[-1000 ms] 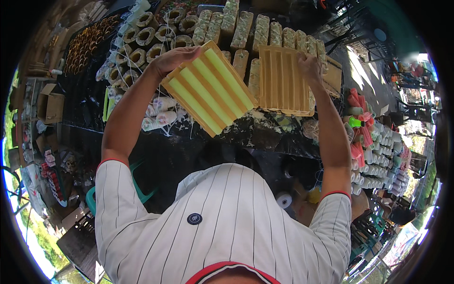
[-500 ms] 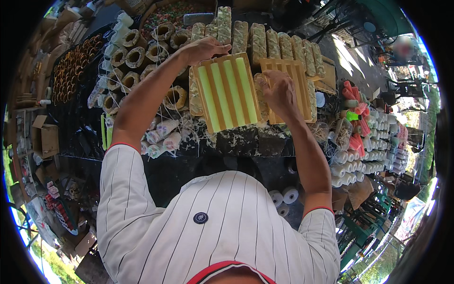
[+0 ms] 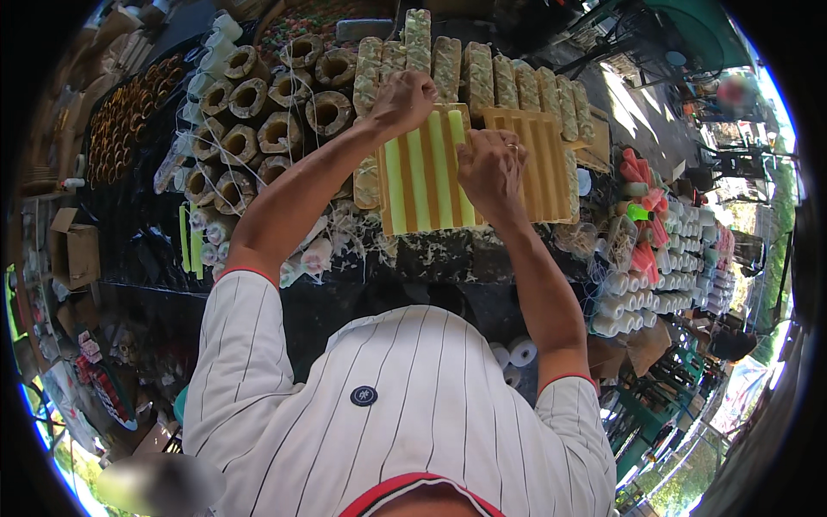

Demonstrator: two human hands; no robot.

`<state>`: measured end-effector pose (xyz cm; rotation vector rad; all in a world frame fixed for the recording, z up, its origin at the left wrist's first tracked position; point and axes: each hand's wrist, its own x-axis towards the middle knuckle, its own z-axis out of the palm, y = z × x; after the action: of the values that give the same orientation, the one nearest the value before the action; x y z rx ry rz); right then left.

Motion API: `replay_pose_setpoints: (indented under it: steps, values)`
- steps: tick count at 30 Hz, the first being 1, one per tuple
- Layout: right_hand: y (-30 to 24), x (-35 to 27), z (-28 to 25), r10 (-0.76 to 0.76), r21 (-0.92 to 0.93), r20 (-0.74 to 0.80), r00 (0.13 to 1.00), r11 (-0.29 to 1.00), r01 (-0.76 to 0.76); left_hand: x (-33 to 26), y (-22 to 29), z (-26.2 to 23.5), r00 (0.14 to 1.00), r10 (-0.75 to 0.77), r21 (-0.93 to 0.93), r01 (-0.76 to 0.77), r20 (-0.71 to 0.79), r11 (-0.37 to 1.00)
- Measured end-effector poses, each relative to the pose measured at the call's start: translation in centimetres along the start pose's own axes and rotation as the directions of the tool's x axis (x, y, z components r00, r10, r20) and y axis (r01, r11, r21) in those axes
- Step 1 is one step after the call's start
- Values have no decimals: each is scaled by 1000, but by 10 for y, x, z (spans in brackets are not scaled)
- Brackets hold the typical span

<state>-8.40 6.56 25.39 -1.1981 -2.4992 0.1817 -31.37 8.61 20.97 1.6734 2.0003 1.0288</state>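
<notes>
A tan grooved board (image 3: pixel 399 207) with light green strips (image 3: pixel 420 185) lying in its grooves is in front of me at the middle of the worktable. My left hand (image 3: pixel 405 96) is closed above its far edge; whatever the fingers hold is hidden. My right hand (image 3: pixel 494 164) has curled fingers over the board's right side, and I cannot make out anything in its grip. Right beside that hand sits a second tan board (image 3: pixel 541 168), its visible grooves bare. Several speckled, pale blocks (image 3: pixel 478 73) stand in a row behind both boards.
Several hexagonal hollow pieces (image 3: pixel 280 133) are stacked at the left, with loose white strings over them. Two green strips (image 3: pixel 189 237) lie on black sheeting. White rolls (image 3: pixel 624 293) and pink bundles (image 3: pixel 646 194) fill the right. Pale scraps (image 3: pixel 413 250) litter the table's near side.
The green-striped board has shifted right and straightened against the second board. My left hand moved right and closed; my right hand moved slightly left, its fingers now curled.
</notes>
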Motion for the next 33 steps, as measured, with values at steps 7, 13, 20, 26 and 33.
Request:
replay_pose_setpoints:
  steps: [7, 13, 20, 26, 33]
  values:
    - [6, 51, 11, -131, 58, -26, 991, 989, 133, 1, -13, -33, 983, -124, 31, 121, 133, 992]
    - [21, 144, 23, -360, 111, 532, 766, 927, 359, -19, -32, -60, 941, -151, 209, 89, 302, 974]
    - [22, 154, 22, -224, 202, 557, 800, 971, 131, -27, -36, -44, 968, -174, 69, 164, 179, 984]
    - [16, 143, 20, -96, 528, 470, 878, 827, -192, -51, -24, -19, 989, -59, -38, 54, -136, 998]
    - [30, 133, 11, -154, 82, 617, 771, 988, 132, -55, -15, -11, 977, -75, -59, 65, -201, 996]
